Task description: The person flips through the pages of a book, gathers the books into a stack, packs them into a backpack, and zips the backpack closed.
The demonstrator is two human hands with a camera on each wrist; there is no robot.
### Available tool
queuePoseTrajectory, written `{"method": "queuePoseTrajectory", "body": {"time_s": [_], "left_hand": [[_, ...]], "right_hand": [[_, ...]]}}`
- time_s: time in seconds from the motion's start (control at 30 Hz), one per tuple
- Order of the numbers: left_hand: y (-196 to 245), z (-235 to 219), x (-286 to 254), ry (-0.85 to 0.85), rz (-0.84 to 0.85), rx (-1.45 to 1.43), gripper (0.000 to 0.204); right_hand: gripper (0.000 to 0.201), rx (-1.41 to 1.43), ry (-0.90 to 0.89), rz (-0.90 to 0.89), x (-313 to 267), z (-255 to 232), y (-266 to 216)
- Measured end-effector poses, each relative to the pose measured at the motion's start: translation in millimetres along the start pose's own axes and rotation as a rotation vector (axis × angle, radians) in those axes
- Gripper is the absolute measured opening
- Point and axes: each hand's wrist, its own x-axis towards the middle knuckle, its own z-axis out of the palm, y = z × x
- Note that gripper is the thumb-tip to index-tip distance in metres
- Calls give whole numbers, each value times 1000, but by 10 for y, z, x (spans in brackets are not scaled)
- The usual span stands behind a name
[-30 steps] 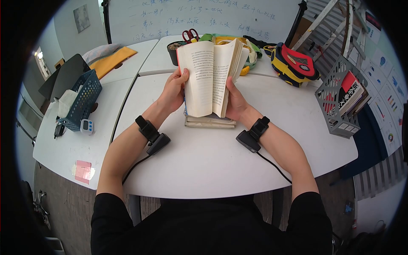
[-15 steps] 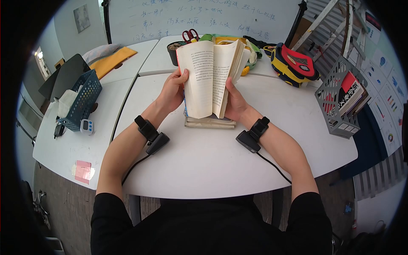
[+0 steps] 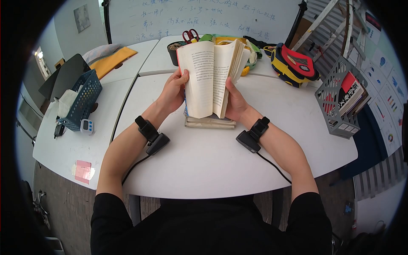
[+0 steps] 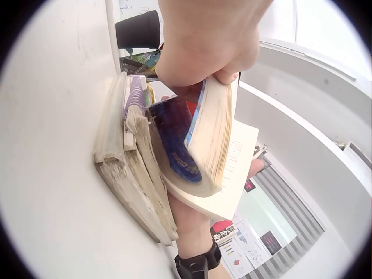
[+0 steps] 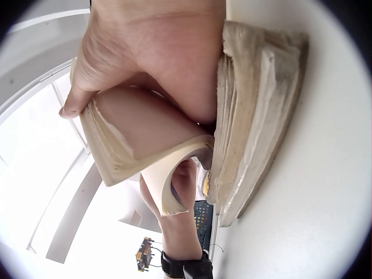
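An open paperback book (image 3: 200, 80) with printed pages is held tilted up in front of the person. My left hand (image 3: 172, 91) grips its left side, thumb over the page edge and fingers behind the cover. On the right side, my right hand (image 3: 236, 102) holds the thicker block of pages, its thumb along the outer edge. Part of a dark blue cover (image 4: 174, 136) shows underneath in the left wrist view. Right below the book lies a stack of worn books (image 3: 210, 123) on the white table; the right wrist view shows the stack's ragged page edges (image 5: 256, 110) close beside the right hand.
Behind the book stand a dark pot (image 3: 172, 54) and red-handled scissors (image 3: 190, 35). A red and yellow bag (image 3: 294, 64) and a grey book rack (image 3: 338, 102) are at right. Left are a blue basket (image 3: 88, 100), a small timer (image 3: 87, 126) and an orange folder (image 3: 112, 61).
The left page's lower edge has come down very slightly toward the person. Both hands keep their hold in almost the same place.
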Motion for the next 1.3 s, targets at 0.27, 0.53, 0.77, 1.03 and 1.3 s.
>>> {"method": "queuePoseTrajectory", "body": {"time_s": [0.27, 0.53, 0.77, 1.03, 1.3], "left_hand": [[1, 4, -5, 10, -9, 8, 33], [-28, -37, 20, -15, -1, -6, 34], [-27, -57, 30, -29, -17, -9, 34], [-2, -32, 9, -8, -30, -17, 34], [15, -17, -14, -1, -26, -4, 36]], "right_hand": [[94, 2, -9, -3, -8, 30, -9], [91, 18, -13, -9, 6, 11, 1], [96, 5, -6, 10, -12, 57, -31], [94, -12, -20, -4, 7, 12, -1], [96, 24, -21, 12, 9, 3, -8]]}}
